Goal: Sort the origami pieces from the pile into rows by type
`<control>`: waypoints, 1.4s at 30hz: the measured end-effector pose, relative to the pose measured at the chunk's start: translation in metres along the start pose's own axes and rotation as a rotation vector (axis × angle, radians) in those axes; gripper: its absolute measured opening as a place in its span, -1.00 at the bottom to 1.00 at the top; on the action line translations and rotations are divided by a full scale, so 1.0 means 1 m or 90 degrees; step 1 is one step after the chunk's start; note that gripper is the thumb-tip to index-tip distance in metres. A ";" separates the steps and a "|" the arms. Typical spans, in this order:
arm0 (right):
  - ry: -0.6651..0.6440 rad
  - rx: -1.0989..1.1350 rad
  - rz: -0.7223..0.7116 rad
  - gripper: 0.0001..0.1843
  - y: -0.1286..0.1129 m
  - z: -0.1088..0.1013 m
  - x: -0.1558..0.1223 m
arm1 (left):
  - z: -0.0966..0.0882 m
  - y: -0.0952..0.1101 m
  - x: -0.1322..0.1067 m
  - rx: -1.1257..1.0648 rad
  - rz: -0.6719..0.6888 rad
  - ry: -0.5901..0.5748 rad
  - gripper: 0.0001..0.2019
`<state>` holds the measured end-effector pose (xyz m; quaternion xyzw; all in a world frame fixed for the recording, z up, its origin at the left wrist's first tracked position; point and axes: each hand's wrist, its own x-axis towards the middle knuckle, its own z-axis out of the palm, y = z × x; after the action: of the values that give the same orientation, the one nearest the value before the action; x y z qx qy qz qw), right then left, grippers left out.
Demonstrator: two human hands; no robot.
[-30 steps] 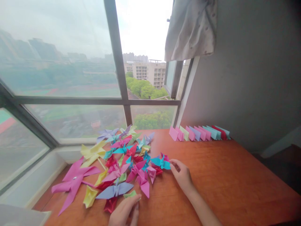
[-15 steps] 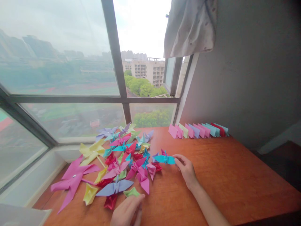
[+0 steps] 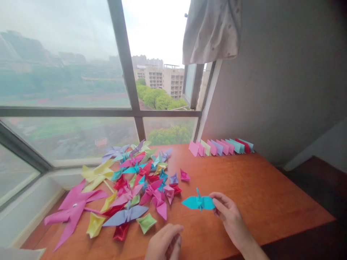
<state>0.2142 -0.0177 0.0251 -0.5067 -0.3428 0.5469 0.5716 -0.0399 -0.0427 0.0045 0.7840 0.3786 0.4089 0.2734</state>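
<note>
My right hand pinches one wing of a turquoise paper crane and holds it just above the wooden table, to the right of a heap of coloured paper cranes. My left hand rests near the table's front edge with its fingers curled in loosely and nothing visible in them. A small green folded piece lies just left of it.
A large pink paper pinwheel and a yellow one lie at the left by the window. A row of folded coloured papers stands along the back near the grey wall. A curtain hangs above.
My right hand took the turquoise crane from the edge of the heap and drew it toward me and to the right. The view also shifted slightly right.
</note>
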 end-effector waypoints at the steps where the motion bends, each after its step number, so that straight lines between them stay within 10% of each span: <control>1: -0.003 0.022 0.013 -0.71 0.000 -0.002 -0.006 | 0.006 0.002 0.002 -0.033 -0.048 -0.013 -0.81; 8: -0.062 -0.028 0.033 -0.71 0.002 -0.012 -0.028 | 0.020 0.018 0.026 -0.359 -0.317 -0.075 -0.60; 19: -0.081 -0.130 0.008 -0.62 0.007 -0.003 -0.021 | 0.037 0.022 0.051 -0.388 -0.346 -0.084 -0.69; 26: 0.029 0.013 0.033 -0.63 0.019 -0.007 -0.012 | 0.036 0.012 0.045 -0.462 -0.383 -0.070 -0.57; 32: 0.233 -0.240 -0.185 -0.68 0.022 -0.005 -0.022 | 0.036 0.015 0.046 -0.433 -0.390 -0.009 -0.56; 42: -0.014 -0.562 -0.340 -0.87 0.029 0.020 -0.044 | 0.034 0.016 0.044 -0.405 -0.357 -0.003 -0.64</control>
<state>0.1795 -0.0592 0.0093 -0.5887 -0.6642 0.1906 0.4195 0.0120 -0.0199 0.0181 0.5277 0.4316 0.4135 0.6036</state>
